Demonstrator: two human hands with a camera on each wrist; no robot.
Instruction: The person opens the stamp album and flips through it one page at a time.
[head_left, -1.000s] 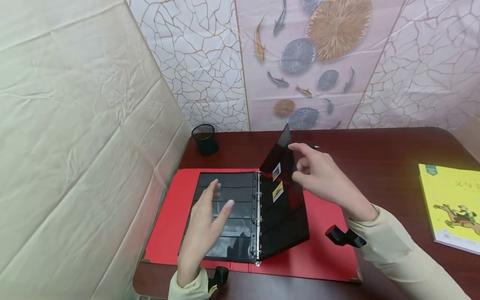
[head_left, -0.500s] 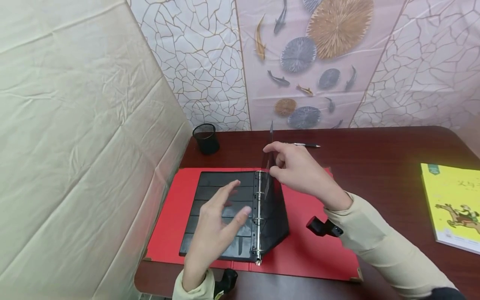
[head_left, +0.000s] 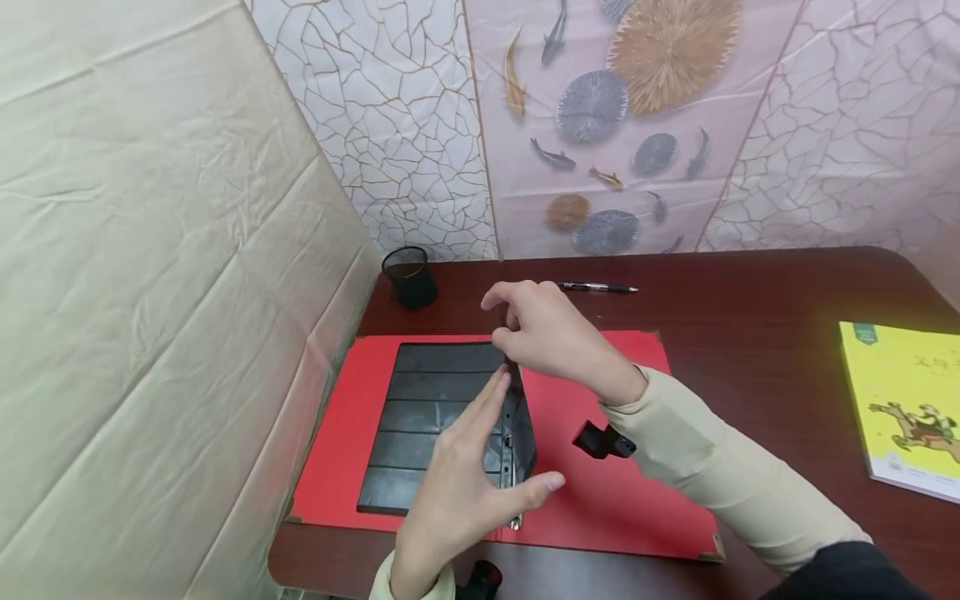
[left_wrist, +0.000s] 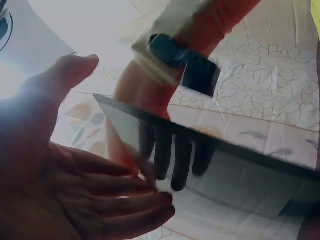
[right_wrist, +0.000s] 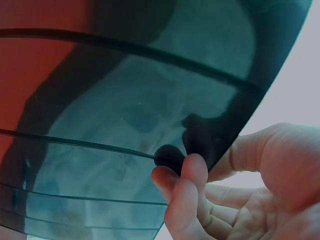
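A red ring binder (head_left: 611,492) lies spread on the desk, with black pocket pages (head_left: 420,379) on its left half. My right hand (head_left: 558,346) pinches the outer edge of one black pocket page (right_wrist: 115,110) between thumb and fingers. That page stands up from the metal rings, nearly edge-on in the head view. My left hand (head_left: 461,475) hovers low over the binder, fingers extended and thumb spread wide. In the left wrist view its fingertips (left_wrist: 162,200) overlap the raised glossy page (left_wrist: 250,172), which mirrors several fingers. Much of the ring spine is hidden.
Behind the binder lies a pen (head_left: 600,287). A black mesh pen cup (head_left: 412,287) stands at the back left, near the cloth-covered side wall (head_left: 225,292). At the far right is a yellow book (head_left: 903,400).
My right hand has carried the raised page leftward over the rings, and the page's stamps have turned out of sight. My left hand has moved right, its thumb spreading wider. The pen has come into full view.
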